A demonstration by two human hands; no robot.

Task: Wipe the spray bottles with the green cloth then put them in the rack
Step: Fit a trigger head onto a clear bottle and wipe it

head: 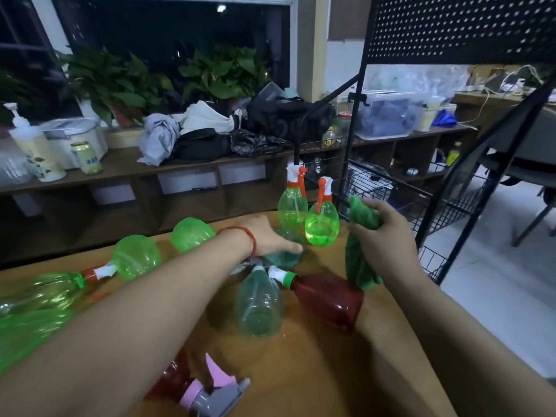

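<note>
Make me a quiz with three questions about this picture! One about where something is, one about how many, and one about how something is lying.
1. Where is the green cloth?
A. in the right hand
B. on the floor
C. on the windowsill

2. How many upright spray bottles are on the table?
A. none
B. two
C. five

3. How is the dark red bottle with the green collar?
A. standing up
B. hanging from a hook
C. lying on its side

Answers:
1 A, the right hand's fingers curl round the cloth above the table.
2 B, two green ones with orange-red triggers stand at the far edge, and the others lie down.
3 C, it lies flat on the tabletop.
</note>
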